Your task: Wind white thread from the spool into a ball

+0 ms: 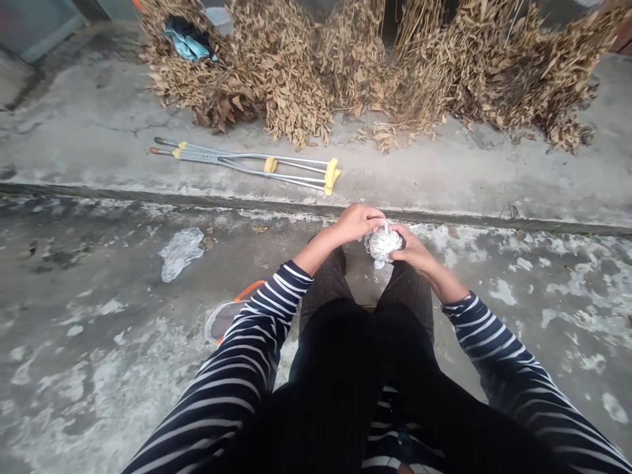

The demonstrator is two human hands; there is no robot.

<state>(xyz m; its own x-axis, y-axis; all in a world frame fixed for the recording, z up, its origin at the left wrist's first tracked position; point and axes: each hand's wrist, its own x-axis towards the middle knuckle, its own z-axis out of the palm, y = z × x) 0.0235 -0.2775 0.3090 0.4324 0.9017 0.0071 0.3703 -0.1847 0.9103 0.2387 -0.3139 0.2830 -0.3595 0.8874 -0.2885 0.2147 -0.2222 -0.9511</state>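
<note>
Cord ball [381, 245] between left hand [356, 223] and right hand [413, 251].
Right cups it, left pinches 1 strand [386, 225]; slack right grip could drop the ball, hard left tug could snarl it.

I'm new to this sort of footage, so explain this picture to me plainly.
There is no machine here, just a person's own bare hands. The single picture comes from a camera worn on the head, looking forward and down, so the striped sleeves and legs show too. The right hand holds a white ball of what looks like string; the left hand pinches a strand at its top. On the concrete ground lies crumpled plastic; on the raised step beyond lie yellow-padded crutches and dried plants.
</note>
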